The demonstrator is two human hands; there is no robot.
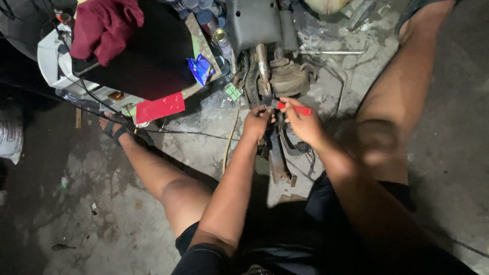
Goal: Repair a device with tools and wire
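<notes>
Red-handled tool (295,108) is being pinched by the right hand (304,125) against the greasy metal motor assembly (277,81); left hand (257,123) is gripping just below, risking a slip onto knuckles.

Concrete floor (127,234): grey, stained, cracked, dusty. Upper centre of the frame: greasy metal machine part (277,76) resting directly on it, dark strap-like pieces trailing down toward the middle. Upper left: white plastic housing (51,61) under a black panel (147,51), with a maroon cloth (104,25) on top. Just below the panel: red card (160,108) and blue wrapper (201,69). Top centre: cluster of small cans (214,23). Thin yellowish cable (230,137) curving down mid-frame. Metal rod (333,52) lying flat, upper right. White sack (10,135) at left edge. Sandalled foot (118,131) planted left of centre.
</notes>
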